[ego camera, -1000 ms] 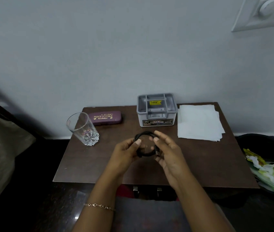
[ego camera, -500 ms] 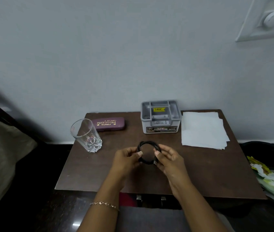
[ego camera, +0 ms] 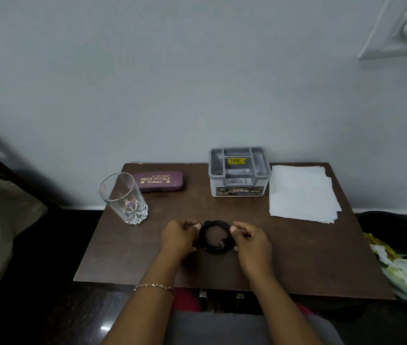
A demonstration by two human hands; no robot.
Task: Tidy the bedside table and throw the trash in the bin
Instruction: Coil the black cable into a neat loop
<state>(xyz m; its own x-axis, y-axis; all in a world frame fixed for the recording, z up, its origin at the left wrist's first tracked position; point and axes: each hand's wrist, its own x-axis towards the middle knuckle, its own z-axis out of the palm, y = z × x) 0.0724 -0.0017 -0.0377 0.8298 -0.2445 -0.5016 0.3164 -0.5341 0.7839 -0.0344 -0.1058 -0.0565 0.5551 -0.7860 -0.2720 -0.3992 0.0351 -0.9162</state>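
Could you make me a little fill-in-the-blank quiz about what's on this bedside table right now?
1. Both hands, left hand and right hand, hold a coiled black ____.
2. The gold lettering on the maroon case begins with the word ____.
3. The stack of white paper lies to the ____ of the grey organiser box.
4. The clear glass stands upright and looks ____.

Missing words: cable; PRINCE; right; empty

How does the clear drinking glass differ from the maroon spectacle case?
The clear drinking glass stands upright and see-through; the maroon spectacle case lies flat and opaque. The glass sits nearer the table's front; the case lies by the wall. Both rest on the brown wooden table, untouched.
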